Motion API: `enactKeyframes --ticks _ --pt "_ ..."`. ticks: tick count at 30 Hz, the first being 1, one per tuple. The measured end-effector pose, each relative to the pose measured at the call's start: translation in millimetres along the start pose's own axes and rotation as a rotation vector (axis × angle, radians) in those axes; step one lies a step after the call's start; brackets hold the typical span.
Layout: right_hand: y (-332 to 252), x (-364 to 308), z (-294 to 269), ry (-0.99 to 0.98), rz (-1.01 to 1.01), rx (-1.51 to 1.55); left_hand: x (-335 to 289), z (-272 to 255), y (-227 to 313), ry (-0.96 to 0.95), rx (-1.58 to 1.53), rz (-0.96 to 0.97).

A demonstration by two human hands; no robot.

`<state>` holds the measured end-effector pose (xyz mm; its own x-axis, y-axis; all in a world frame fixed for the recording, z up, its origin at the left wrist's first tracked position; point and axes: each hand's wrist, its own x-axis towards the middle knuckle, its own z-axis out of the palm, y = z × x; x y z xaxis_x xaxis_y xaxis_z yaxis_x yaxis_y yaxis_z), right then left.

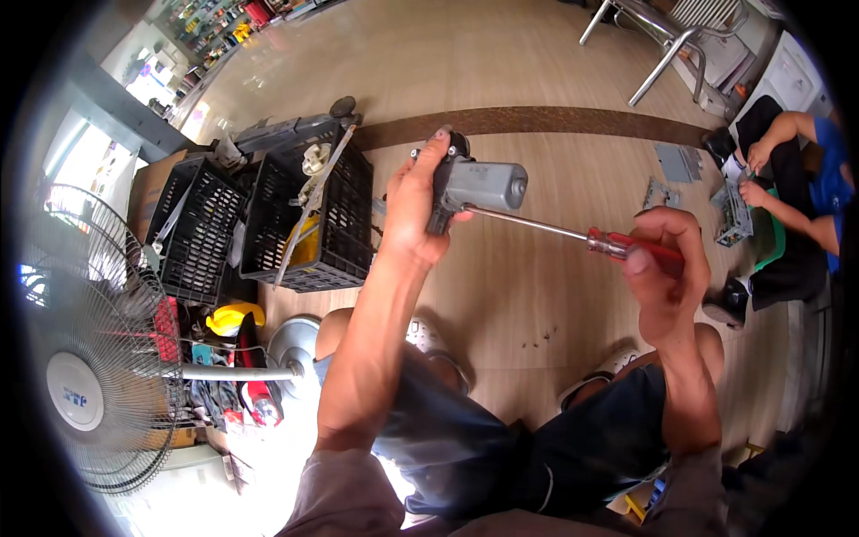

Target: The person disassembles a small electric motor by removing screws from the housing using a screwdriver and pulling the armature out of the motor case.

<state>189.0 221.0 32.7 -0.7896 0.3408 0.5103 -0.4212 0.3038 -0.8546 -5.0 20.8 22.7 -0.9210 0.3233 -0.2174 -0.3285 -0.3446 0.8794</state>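
Observation:
My left hand (414, 204) is closed around a small electric motor (486, 184) with a silver-grey cylindrical can and a black housing. The can points to the right. In my right hand (667, 273) is a screwdriver (617, 243) with a red handle, its fingers wrapped round the grip. The long metal shaft runs leftward, and its tip meets the lower edge of the motor beside my left fingers. Whether the tip sits in a screw cannot be made out. Both hands are held up above my lap.
Black plastic crates (309, 210) with parts stand at the left, near a standing fan (76, 389). On the right a seated person (796, 179) handles a metal-framed part (734, 215). A metal chair (667, 40) stands at the far right. Small dark bits (540, 340) lie on the floor between my feet.

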Motion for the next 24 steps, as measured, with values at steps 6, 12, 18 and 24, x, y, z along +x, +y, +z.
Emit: enactKeyframes --ticks 6,12,18,24 --pt "-7.3 2.9 -5.1 -0.019 0.187 -0.051 -0.2 4.9 -1.2 -0.024 0.060 0.039" --pt "-3.9 3.1 -8.7 -0.011 0.131 0.003 -0.8 10.5 -4.0 0.012 0.066 0.061" --pt "4.2 7.5 -0.9 0.047 0.031 -0.040 1.5 11.7 -4.4 0.009 0.069 0.052" --pt "-2.5 6.6 -14.9 -0.011 0.271 0.010 2.5 9.1 -8.0 -0.005 0.063 0.069"
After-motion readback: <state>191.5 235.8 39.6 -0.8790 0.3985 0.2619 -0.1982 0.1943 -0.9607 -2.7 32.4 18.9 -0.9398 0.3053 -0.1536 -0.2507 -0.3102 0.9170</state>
